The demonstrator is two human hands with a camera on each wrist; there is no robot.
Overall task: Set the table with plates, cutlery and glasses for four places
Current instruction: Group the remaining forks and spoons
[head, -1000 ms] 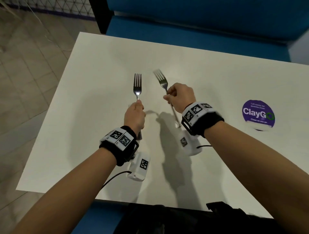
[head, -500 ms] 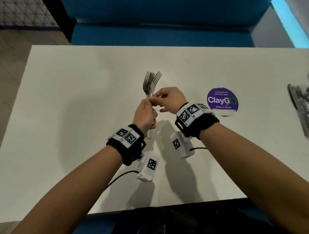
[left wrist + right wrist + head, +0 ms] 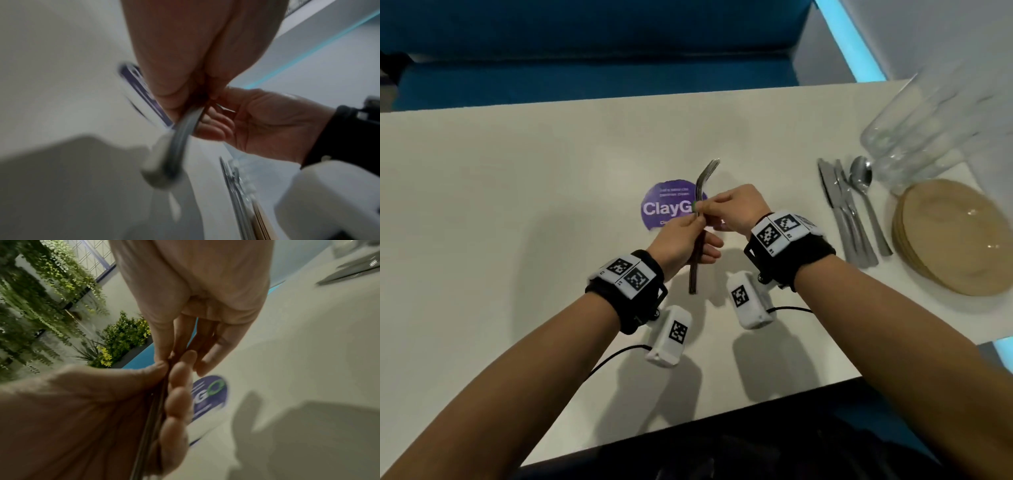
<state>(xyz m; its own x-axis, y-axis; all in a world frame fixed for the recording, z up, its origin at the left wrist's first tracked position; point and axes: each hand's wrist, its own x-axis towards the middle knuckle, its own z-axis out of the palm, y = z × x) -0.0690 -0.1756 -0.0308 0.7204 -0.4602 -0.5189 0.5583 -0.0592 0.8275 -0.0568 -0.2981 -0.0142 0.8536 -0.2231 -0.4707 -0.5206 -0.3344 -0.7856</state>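
Two metal forks (image 3: pixel 706 173) are stacked together, tines up, above the white table (image 3: pixel 517 205). My left hand (image 3: pixel 697 224) grips their handles (image 3: pixel 183 129), which stick out below the fist. My right hand (image 3: pixel 703 207) pinches the forks at the neck from the right. In the right wrist view the fork handles (image 3: pixel 156 410) run between the thumb and fingers of the left hand (image 3: pixel 82 410). Knives (image 3: pixel 840 209) and a spoon (image 3: pixel 861 176) lie at the right. Beside them are a stack of tan plates (image 3: pixel 955 236) and blurred clear glasses (image 3: pixel 914 130).
A round purple ClayGo sticker (image 3: pixel 664 207) lies on the table right behind the hands. A blue bench (image 3: pixel 585 78) runs along the far edge. The near table edge (image 3: pixel 688 425) is just in front of my body.
One second ago each hand held one fork, apart. The hands came together and the forks are now one bundle. The view swung right, showing the cutlery, plates and glasses.
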